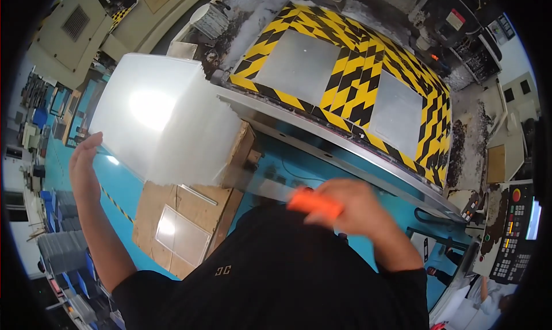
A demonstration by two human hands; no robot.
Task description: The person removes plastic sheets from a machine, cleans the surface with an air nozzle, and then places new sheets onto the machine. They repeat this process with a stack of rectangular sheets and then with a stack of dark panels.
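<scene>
A large pale, glossy sheet is tilted up at the left, with a bright reflection on its face. Its right part looks frosted, and its right and lower edges appear ragged. My left hand is closed at the sheet's left edge, fingertips on the rim. In front of my body, my right hand grips an orange-handled tool, blurred by motion. A faint greyish streak runs from the handle toward the sheet's lower edge; the kind of tool cannot be made out.
Below the sheet stands a wooden box with a framed clear panel on top. Ahead is a machine bed edged in yellow-black tape, with a metal rail along its front. A control panel stands right; stacked grey trays stand left.
</scene>
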